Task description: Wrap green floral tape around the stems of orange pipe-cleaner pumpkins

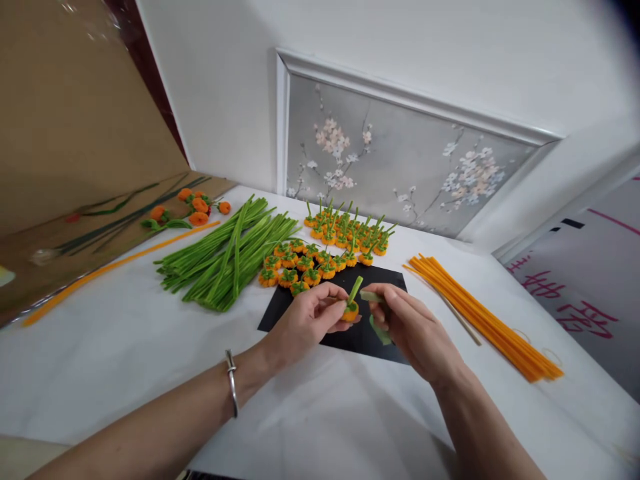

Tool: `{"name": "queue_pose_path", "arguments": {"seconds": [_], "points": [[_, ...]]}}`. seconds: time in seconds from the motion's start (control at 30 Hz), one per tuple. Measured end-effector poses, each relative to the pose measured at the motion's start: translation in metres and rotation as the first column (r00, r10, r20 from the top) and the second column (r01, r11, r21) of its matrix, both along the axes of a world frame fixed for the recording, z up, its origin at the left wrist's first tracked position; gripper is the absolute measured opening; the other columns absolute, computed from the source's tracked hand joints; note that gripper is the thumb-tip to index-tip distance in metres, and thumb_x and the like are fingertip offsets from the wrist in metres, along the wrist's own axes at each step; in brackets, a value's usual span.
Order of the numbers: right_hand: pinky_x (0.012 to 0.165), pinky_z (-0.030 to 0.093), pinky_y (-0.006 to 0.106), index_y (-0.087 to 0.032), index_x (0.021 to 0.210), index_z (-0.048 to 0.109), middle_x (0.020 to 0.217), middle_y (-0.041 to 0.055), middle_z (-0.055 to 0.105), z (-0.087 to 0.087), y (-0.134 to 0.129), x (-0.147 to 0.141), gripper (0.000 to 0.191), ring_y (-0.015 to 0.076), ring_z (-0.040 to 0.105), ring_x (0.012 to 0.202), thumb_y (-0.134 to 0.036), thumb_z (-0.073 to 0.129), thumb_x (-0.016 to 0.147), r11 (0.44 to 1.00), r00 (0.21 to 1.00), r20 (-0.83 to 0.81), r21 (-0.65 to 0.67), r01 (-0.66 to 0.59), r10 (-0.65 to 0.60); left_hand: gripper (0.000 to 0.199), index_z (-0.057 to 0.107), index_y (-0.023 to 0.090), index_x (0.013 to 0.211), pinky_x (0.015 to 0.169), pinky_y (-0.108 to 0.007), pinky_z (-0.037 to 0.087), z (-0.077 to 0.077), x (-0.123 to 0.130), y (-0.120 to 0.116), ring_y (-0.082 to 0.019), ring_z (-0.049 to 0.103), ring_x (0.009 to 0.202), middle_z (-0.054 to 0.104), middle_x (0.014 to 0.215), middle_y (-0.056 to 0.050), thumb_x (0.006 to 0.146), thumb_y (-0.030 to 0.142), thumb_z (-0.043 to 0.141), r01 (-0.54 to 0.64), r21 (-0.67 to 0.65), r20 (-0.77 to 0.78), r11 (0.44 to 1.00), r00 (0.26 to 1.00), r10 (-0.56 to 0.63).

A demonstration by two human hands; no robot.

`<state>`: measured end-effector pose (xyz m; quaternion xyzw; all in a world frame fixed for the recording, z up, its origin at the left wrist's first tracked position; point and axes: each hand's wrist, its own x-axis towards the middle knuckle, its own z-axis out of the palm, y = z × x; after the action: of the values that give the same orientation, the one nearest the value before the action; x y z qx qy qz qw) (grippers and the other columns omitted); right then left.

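In my left hand [315, 313], thumb and fingers pinch a small orange pumpkin-like piece [351, 312] with a green stem standing up from its top. Just right of it, my right hand [405, 320] is curled around a pale green tool [371, 296], whose blunt end points at the stem without visibly touching it. A light green part [381, 331] shows beneath the right fingers. Both hands are above a black mat [345, 339]. Behind them, several finished-looking orange pieces with green tops [310, 263] stand in a cluster.
Green fuzzy stems [230, 260] lie piled at the left. Orange fuzzy stems [480, 313] and a thin stick [463, 321] lie at the right. One long orange stem [120, 267] crosses the left edge near orange fruit-like pieces [199, 218]. A wall rises behind the table [310, 413].
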<state>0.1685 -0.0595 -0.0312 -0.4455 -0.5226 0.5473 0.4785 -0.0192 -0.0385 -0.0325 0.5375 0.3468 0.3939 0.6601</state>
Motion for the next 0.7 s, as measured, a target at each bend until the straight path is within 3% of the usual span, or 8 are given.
{"name": "queue_pose_path", "arguments": {"seconds": [0.13,0.3,0.4,0.57,0.7], "points": [[0.053,0.038,0.022,-0.021,0.096,0.062,0.068,-0.0013,0.051,-0.0046,-0.0003,-0.0032,0.027,0.0113,0.047,0.061,-0.045,0.059,0.085,0.998,0.996,0.087,0.067,0.001,-0.007,0.020,0.056,0.014,0.089,0.080,-0.031,0.054,0.0000,0.0029,-0.0013,-0.020,0.070,0.087,0.070,0.084,-0.006,0.077,0.024,0.069,-0.062,-0.049,0.006,0.997,0.998,0.062],[0.057,0.044,0.026,-0.021,0.083,0.065,0.072,0.0018,0.063,-0.0084,0.0010,-0.0077,0.023,0.0145,0.054,0.062,-0.042,0.069,0.076,0.974,0.982,0.166,0.221,0.054,-0.092,0.022,0.058,0.013,0.088,0.078,-0.032,0.054,-0.0049,0.0041,-0.0008,-0.018,0.070,0.082,0.070,0.082,-0.006,0.074,0.024,0.072,-0.050,-0.088,0.038,0.995,0.998,0.053],[0.052,0.041,0.026,-0.020,0.075,0.065,0.065,0.0010,0.062,-0.0092,0.0027,-0.0078,0.020,0.0137,0.052,0.057,-0.039,0.067,0.078,0.959,0.960,0.246,0.276,0.060,-0.131,0.023,0.058,0.013,0.088,0.077,-0.032,0.054,-0.0065,0.0038,0.0000,-0.018,0.069,0.079,0.070,0.080,-0.006,0.074,0.025,0.072,-0.043,-0.064,-0.003,0.997,0.999,0.043],[0.058,0.042,0.026,-0.020,0.076,0.064,0.073,0.0028,0.064,-0.0092,0.0043,-0.0061,0.016,0.0151,0.054,0.067,-0.034,0.062,0.084,0.935,0.894,0.429,0.353,-0.031,-0.132,0.018,0.057,0.014,0.088,0.074,-0.030,0.054,-0.0079,0.0046,-0.0001,-0.016,0.068,0.076,0.069,0.077,-0.004,0.076,0.021,0.068,0.001,0.020,-0.073,1.000,0.997,0.001],[0.054,0.038,0.026,-0.020,0.074,0.061,0.067,0.0010,0.058,-0.0057,0.0019,-0.0067,0.017,0.0137,0.050,0.061,-0.033,0.060,0.085,0.926,0.817,0.549,0.375,-0.051,-0.178,0.011,0.057,0.015,0.087,0.072,-0.029,0.053,-0.0082,0.0049,-0.0011,-0.015,0.067,0.074,0.068,0.077,-0.004,0.079,0.019,0.063,0.040,0.067,-0.118,0.997,0.993,-0.032]]}}
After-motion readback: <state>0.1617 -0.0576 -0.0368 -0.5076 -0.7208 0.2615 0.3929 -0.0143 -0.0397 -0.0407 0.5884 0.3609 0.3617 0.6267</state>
